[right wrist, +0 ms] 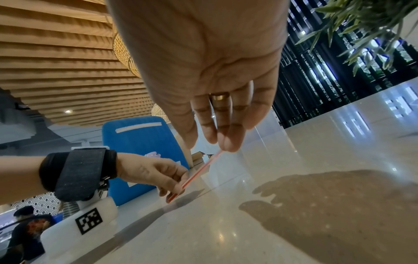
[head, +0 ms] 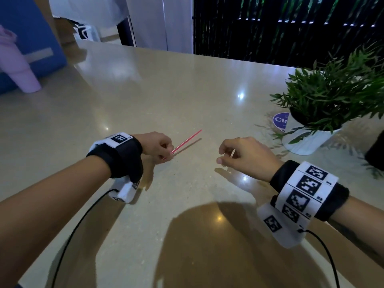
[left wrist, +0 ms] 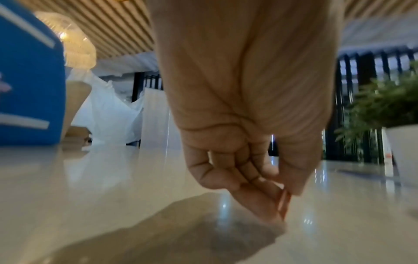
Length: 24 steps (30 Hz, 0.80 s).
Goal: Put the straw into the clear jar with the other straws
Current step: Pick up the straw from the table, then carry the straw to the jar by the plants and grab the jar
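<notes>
A thin red straw (head: 187, 140) slants up over the beige table (head: 145, 100), its far end pointing away to the right. My left hand (head: 164, 150) pinches the straw's near end between thumb and fingers, low over the tabletop; the left wrist view shows a sliver of the straw (left wrist: 284, 203) in that pinch. The right wrist view shows the straw (right wrist: 199, 172) rising from my left hand (right wrist: 174, 182). My right hand (head: 224, 156) hovers to the right, apart from the straw, fingers loosely curled and holding nothing. No clear jar is in view.
A potted green plant in a white pot (head: 307, 140) stands at the right, with a round purple sticker (head: 280, 121) beside it. At the far left are a lilac tumbler (head: 27, 80) and a blue box (head: 31, 38). A dark object (head: 376, 152) shows at the right edge.
</notes>
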Each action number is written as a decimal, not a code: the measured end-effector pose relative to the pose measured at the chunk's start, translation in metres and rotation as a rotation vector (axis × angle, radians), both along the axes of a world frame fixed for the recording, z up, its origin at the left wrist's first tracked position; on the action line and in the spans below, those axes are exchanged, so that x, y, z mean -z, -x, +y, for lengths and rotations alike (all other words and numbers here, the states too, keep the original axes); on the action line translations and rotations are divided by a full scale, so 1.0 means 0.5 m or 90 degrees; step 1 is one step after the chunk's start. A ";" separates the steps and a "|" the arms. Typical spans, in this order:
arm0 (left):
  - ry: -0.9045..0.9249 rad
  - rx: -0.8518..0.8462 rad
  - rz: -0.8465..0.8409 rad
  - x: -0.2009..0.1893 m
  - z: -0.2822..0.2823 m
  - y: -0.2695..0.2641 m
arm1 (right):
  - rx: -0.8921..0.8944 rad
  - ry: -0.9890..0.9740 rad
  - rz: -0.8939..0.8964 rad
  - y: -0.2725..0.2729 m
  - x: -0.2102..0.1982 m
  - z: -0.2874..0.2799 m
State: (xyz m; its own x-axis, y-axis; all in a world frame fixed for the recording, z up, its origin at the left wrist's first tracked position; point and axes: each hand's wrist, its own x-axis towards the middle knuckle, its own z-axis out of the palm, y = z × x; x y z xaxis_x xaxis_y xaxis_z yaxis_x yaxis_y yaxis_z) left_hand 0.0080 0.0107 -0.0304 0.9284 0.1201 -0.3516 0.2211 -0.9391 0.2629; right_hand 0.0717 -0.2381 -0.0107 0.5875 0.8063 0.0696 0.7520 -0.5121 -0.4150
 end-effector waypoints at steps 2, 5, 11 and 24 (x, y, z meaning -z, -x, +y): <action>0.054 0.001 -0.085 -0.010 -0.020 0.006 | 0.016 -0.033 0.022 0.007 0.005 -0.006; 0.127 0.036 -0.176 -0.026 -0.060 0.009 | 0.042 -0.112 0.071 0.026 0.009 -0.013; 0.240 0.108 -0.297 -0.051 -0.158 0.015 | 0.159 -0.447 0.292 0.041 -0.013 -0.032; 0.344 0.223 -0.332 -0.088 -0.360 -0.015 | 0.228 -0.575 0.163 0.043 -0.052 -0.186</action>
State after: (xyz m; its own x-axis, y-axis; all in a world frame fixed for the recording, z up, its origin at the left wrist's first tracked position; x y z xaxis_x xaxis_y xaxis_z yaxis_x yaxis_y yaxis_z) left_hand 0.0154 -0.1692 0.0136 0.9405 -0.2688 0.2077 -0.3360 -0.6457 0.6857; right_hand 0.0503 -0.3311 0.0153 0.8678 0.2869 0.4057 0.4490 -0.1033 -0.8875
